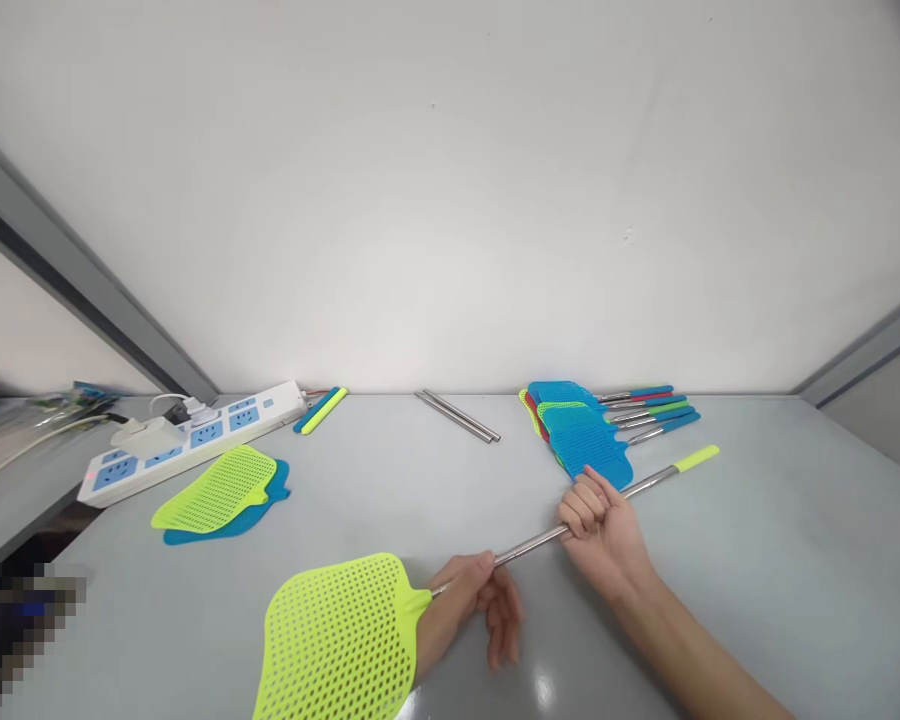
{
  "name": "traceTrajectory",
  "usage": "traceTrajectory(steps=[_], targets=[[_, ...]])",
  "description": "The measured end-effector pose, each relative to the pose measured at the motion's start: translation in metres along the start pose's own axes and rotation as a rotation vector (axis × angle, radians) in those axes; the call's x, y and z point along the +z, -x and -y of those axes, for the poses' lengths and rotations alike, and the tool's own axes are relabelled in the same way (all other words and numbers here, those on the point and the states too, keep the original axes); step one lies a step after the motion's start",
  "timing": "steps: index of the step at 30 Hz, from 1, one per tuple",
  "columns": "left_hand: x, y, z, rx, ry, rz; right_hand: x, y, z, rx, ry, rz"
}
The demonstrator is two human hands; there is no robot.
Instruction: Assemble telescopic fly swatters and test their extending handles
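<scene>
A yellow-green fly swatter (337, 632) with a telescopic metal rod extends across the front of the table, its perforated head at lower left and its yellow grip at upper right. My left hand (469, 605) pinches the rod near the head between thumb and index finger, the other fingers hanging loose below. Farther up, my right hand (596, 520) is wrapped round the rod in a fist. Just behind the right hand lies a pile of assembled fly swatters (589, 445) with blue, red and green heads, their handles pointing right.
At left, a loose yellow swatter head (217, 490) overlaps a blue swatter head (259, 513). Behind them stands a white power strip (195, 440) with plugs. Two grips, one yellow (325, 411), and two metal rods (457, 416) lie near the back wall (450, 200).
</scene>
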State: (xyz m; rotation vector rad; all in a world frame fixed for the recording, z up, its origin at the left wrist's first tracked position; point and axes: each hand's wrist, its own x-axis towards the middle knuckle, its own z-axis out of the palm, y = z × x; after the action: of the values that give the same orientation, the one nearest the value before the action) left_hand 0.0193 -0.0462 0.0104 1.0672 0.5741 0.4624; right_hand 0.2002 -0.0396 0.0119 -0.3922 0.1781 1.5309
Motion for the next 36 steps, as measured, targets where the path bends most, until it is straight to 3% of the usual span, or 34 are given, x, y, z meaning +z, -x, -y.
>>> traceTrajectory(steps=[14, 22, 31, 34, 36], targets=[[0.001, 0.002, 0.0, -0.012, -0.045, 0.001, 0.001, 0.012, -0.02, -0.02, 0.043, 0.001], [-0.002, 0.002, -0.004, -0.078, 0.029, 0.078, 0.002, 0.019, -0.03, -0.012, 0.053, -0.018], [-0.008, -0.004, 0.003, -0.048, 0.111, 0.131, 0.008, 0.024, -0.032, -0.025, 0.153, 0.038], [-0.003, -0.008, 0.008, -0.034, 0.105, 0.086, 0.013, 0.023, -0.025, -0.009, 0.2, 0.068], [0.001, -0.008, 0.009, 0.004, 0.057, -0.025, 0.014, 0.022, -0.02, 0.006, 0.216, 0.079]])
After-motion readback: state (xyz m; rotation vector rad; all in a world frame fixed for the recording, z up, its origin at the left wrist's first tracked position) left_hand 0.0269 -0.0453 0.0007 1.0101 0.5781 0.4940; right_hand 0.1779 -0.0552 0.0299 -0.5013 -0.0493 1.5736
